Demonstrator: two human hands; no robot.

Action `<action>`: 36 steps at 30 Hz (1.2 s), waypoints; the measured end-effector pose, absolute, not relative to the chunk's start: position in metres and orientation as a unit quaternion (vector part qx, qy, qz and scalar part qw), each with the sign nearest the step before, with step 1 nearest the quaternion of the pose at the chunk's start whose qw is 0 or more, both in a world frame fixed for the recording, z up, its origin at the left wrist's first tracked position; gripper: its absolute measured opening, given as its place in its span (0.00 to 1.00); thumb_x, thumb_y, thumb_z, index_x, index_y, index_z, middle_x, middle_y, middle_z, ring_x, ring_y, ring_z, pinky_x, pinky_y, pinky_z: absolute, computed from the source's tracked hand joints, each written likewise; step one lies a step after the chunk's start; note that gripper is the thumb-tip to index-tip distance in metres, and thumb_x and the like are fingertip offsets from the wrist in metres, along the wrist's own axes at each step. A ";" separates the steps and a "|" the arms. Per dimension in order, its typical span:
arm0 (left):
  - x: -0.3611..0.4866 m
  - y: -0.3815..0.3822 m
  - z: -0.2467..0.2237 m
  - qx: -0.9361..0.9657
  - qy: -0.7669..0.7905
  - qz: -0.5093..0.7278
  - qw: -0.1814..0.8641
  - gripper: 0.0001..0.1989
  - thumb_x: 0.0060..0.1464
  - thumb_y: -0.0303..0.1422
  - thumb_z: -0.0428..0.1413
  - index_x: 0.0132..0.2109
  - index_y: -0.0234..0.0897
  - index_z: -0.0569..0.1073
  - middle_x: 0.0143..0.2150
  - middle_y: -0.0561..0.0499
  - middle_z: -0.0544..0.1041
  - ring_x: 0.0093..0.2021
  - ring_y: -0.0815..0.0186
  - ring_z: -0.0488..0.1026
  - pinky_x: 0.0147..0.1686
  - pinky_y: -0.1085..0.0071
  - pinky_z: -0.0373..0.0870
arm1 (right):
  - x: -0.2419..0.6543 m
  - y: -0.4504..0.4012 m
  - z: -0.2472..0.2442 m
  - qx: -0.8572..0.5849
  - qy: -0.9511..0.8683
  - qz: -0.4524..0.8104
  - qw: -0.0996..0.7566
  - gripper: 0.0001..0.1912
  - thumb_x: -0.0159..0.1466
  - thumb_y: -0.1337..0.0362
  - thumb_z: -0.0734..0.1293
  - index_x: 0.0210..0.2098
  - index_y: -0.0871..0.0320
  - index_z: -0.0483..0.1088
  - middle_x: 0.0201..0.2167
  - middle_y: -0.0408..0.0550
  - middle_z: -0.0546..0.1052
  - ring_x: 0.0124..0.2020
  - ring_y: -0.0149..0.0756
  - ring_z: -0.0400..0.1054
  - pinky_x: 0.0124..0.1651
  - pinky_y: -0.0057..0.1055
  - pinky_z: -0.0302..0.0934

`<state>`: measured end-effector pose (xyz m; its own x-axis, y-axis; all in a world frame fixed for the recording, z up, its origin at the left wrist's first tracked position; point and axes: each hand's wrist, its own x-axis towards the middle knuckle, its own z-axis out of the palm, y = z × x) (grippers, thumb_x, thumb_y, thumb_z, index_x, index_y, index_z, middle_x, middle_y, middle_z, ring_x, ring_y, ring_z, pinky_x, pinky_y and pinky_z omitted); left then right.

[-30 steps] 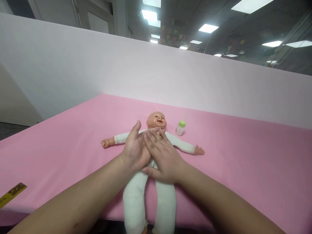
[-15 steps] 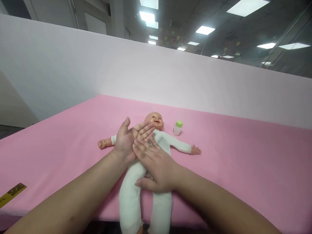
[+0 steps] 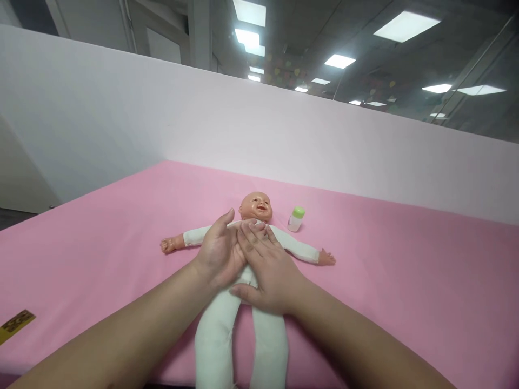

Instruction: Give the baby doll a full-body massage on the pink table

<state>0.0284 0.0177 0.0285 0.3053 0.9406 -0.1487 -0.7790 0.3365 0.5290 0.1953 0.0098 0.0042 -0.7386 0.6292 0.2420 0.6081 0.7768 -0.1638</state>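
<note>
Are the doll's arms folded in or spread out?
Spread out: on the pink surface, the doll has its arms stretched to opposite sides.

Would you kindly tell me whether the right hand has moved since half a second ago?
Yes: the right hand has moved forward, closer to the far edge of the pink surface.

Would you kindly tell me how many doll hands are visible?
2: one doll hand lies at picture left, the other doll hand at picture right, both on the pink cover, neither hidden.
</note>
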 end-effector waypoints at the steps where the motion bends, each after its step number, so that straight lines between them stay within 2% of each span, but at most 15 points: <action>1: 0.025 0.020 0.029 0.191 0.229 0.557 0.775 0.33 0.68 0.50 0.53 0.65 0.24 0.71 0.60 0.29 0.78 0.63 0.44 0.76 0.65 0.50 0.74 | 0.195 0.008 0.005 -0.330 -0.932 0.043 0.140 0.58 0.70 0.32 0.63 0.81 0.66 0.40 0.80 0.59 0.37 0.82 0.56 0.28 0.81 0.62 0.25; 4: 0.014 0.027 0.030 0.198 0.242 0.594 0.741 0.34 0.69 0.50 0.52 0.66 0.23 0.70 0.61 0.29 0.77 0.64 0.48 0.76 0.63 0.56 0.77 | 0.194 0.001 0.008 -0.302 -0.942 0.063 0.136 0.58 0.69 0.35 0.67 0.81 0.65 0.40 0.80 0.60 0.40 0.82 0.56 0.30 0.81 0.60 0.23; 8: 0.009 0.031 0.030 0.202 0.250 0.619 0.716 0.33 0.68 0.49 0.54 0.65 0.22 0.71 0.62 0.29 0.77 0.63 0.50 0.77 0.60 0.62 0.79 | 0.191 -0.009 0.011 -0.249 -0.951 0.109 0.145 0.60 0.68 0.35 0.67 0.81 0.69 0.39 0.80 0.63 0.40 0.82 0.52 0.32 0.83 0.53 0.28; 11: 0.013 0.029 0.028 0.210 0.256 0.616 0.715 0.33 0.67 0.50 0.55 0.65 0.24 0.72 0.62 0.30 0.77 0.64 0.49 0.76 0.59 0.60 0.80 | 0.187 -0.012 0.009 -0.213 -0.955 0.130 0.158 0.63 0.68 0.33 0.66 0.81 0.69 0.35 0.80 0.64 0.38 0.82 0.52 0.30 0.83 0.52 0.29; 15: 0.025 0.019 0.029 0.219 0.245 0.580 0.746 0.34 0.68 0.53 0.53 0.64 0.25 0.73 0.63 0.30 0.77 0.65 0.47 0.75 0.63 0.56 0.76 | 0.186 -0.006 0.002 -0.203 -0.957 0.107 0.180 0.69 0.65 0.32 0.69 0.80 0.68 0.25 0.80 0.64 0.30 0.82 0.57 0.26 0.82 0.58 0.28; 18: 0.033 0.013 0.030 0.215 0.238 0.553 0.769 0.35 0.67 0.54 0.53 0.63 0.25 0.74 0.61 0.29 0.77 0.65 0.44 0.74 0.66 0.51 0.73 | 0.191 0.007 -0.002 -0.242 -0.950 0.064 0.189 0.65 0.69 0.34 0.66 0.81 0.63 0.24 0.81 0.60 0.30 0.82 0.57 0.24 0.81 0.61 0.23; 21: 0.035 0.015 0.025 0.257 0.199 0.540 0.777 0.34 0.66 0.55 0.55 0.61 0.27 0.75 0.61 0.31 0.78 0.66 0.43 0.73 0.70 0.49 0.68 | 0.202 0.021 -0.003 -0.298 -0.936 0.041 0.184 0.56 0.73 0.36 0.63 0.82 0.60 0.31 0.81 0.56 0.34 0.82 0.53 0.27 0.81 0.61 0.25; 24: 0.030 0.026 0.011 0.349 0.195 0.553 0.731 0.33 0.65 0.55 0.58 0.61 0.30 0.76 0.63 0.34 0.77 0.70 0.45 0.69 0.72 0.51 0.63 | 0.214 0.033 -0.005 -0.330 -0.924 0.048 0.188 0.50 0.73 0.38 0.64 0.81 0.60 0.44 0.81 0.56 0.41 0.82 0.54 0.34 0.81 0.61 0.34; 27: 0.024 0.040 -0.007 0.468 0.267 0.584 0.607 0.31 0.65 0.53 0.60 0.65 0.36 0.74 0.68 0.39 0.74 0.72 0.48 0.66 0.73 0.53 0.60 | 0.224 0.043 -0.007 -0.326 -0.919 0.076 0.209 0.43 0.71 0.43 0.68 0.77 0.59 0.58 0.78 0.58 0.55 0.80 0.54 0.46 0.80 0.58 0.46; 30: 0.018 0.053 -0.023 0.607 0.370 0.549 0.440 0.29 0.67 0.50 0.58 0.68 0.40 0.73 0.70 0.42 0.72 0.73 0.49 0.65 0.74 0.54 0.57 | 0.231 0.051 -0.008 -0.300 -0.917 0.116 0.238 0.35 0.70 0.49 0.68 0.72 0.58 0.67 0.70 0.57 0.70 0.76 0.52 0.58 0.78 0.56 0.53; 33: 0.009 0.065 -0.034 0.676 0.460 0.479 0.319 0.30 0.68 0.48 0.56 0.70 0.38 0.70 0.71 0.40 0.70 0.73 0.48 0.64 0.73 0.51 0.57 | 0.235 0.049 -0.007 -0.276 -0.913 0.121 0.276 0.29 0.69 0.55 0.67 0.67 0.57 0.72 0.64 0.56 0.76 0.72 0.50 0.64 0.76 0.53 0.57; 36: 0.002 0.079 -0.041 0.694 0.519 0.419 0.272 0.32 0.67 0.46 0.54 0.72 0.33 0.68 0.72 0.36 0.69 0.72 0.47 0.65 0.72 0.50 0.58 | 0.235 0.029 -0.008 -0.228 -0.916 0.107 0.312 0.25 0.68 0.57 0.67 0.63 0.58 0.75 0.62 0.55 0.78 0.69 0.48 0.68 0.76 0.50 0.57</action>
